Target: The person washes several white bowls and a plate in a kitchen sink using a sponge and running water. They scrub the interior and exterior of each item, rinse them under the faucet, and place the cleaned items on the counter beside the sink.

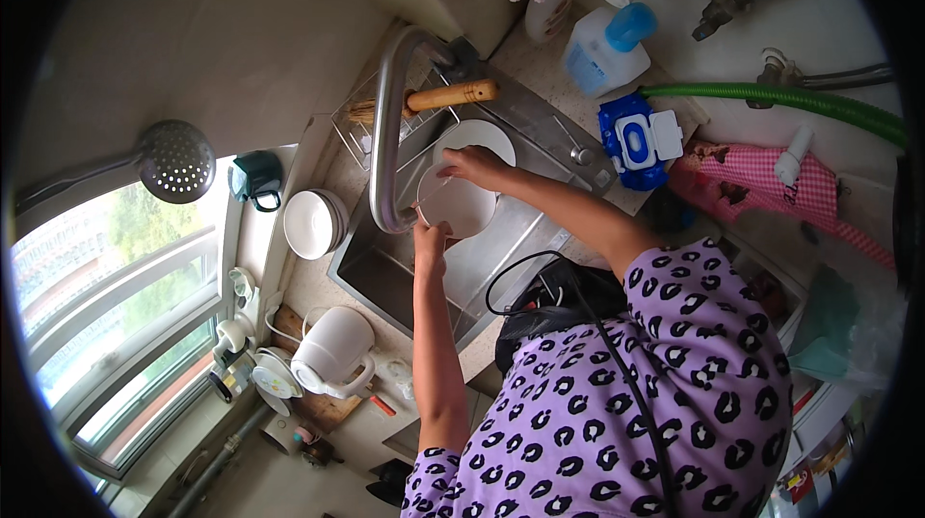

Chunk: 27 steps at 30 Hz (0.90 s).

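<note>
My left hand (432,236) grips the near left rim of a white round dish (466,209), a bowl or shallow plate, tilted over the stainless steel sink (376,263). At its far rim is my right hand (473,167), fingers bent over the edge. Another white dish (485,135) lies just beyond, partly hidden by the right hand and the held dish. The curved metal faucet (384,135) arches down on the left, its end close to my left hand. Whether water runs from it is hard to tell.
Stacked white bowls (311,225) stand left of the sink, near a white kettle (336,344). A wooden-handled brush (452,95) lies on a wire rack (350,142) behind the faucet. At right are a wipes pack (627,156) and a blue-capped bottle (596,59).
</note>
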Tool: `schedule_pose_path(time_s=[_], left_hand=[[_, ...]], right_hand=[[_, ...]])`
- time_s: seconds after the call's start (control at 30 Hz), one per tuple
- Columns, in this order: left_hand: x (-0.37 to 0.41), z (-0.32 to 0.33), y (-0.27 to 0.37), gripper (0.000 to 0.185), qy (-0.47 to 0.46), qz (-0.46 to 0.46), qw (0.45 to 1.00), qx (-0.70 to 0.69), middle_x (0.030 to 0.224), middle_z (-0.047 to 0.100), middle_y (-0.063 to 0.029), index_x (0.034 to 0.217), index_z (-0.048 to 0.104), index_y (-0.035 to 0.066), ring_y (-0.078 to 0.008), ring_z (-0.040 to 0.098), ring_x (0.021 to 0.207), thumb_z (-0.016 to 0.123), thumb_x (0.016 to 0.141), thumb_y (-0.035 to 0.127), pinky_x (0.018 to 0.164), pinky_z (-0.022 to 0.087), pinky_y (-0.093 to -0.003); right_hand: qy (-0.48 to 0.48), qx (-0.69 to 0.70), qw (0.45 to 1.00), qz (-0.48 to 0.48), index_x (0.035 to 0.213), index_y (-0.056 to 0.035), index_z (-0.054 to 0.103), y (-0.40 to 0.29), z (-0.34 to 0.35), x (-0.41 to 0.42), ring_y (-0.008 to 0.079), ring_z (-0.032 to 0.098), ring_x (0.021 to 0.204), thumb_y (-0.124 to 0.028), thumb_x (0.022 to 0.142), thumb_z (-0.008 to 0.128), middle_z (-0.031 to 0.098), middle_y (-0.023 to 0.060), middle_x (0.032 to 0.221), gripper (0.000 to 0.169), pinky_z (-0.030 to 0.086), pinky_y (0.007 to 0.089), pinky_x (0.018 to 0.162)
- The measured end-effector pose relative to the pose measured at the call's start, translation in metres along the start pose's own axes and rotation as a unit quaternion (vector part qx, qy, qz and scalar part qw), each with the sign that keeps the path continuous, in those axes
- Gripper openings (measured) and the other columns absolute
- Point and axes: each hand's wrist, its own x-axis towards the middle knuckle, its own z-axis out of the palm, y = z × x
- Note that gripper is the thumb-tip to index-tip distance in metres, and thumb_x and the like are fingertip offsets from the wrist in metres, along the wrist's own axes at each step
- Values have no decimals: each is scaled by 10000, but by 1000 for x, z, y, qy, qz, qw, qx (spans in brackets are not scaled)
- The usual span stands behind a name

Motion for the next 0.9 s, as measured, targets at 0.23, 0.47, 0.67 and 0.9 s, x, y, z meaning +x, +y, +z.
schedule_pose_path(time_s=[0.23,0.47,0.67,0.9], left_hand=[[18,60,-23,640,344,319,875,-117,1098,435,-93,1224,336,64,-168,519,900,466,611,-72,691,464,-260],[14,12,-19,658,74,85,989,-99,1121,445,-98,1234,313,115,-216,551,932,429,614,-70,701,530,-354],[21,53,-31,628,236,237,934,-126,1155,446,-97,1227,327,125,-235,543,994,427,642,-83,720,532,-358],[27,34,-39,601,181,199,956,-117,1104,474,-95,1229,333,98,-212,570,885,431,663,-78,655,521,-329]], right_hand=[[-4,477,814,330,1058,2,514,-29,57,-38,128,466,396,-60,798,586,577,26,669,277,326,303,315],[103,17,989,108,916,7,483,28,35,-11,370,613,679,-203,829,618,615,212,767,264,463,441,564],[-44,475,802,359,987,-5,506,-8,58,-49,96,429,379,-97,812,574,510,52,579,209,303,267,321],[58,223,927,297,1079,11,487,9,36,-37,181,527,399,-158,873,543,577,129,636,272,356,332,300]])
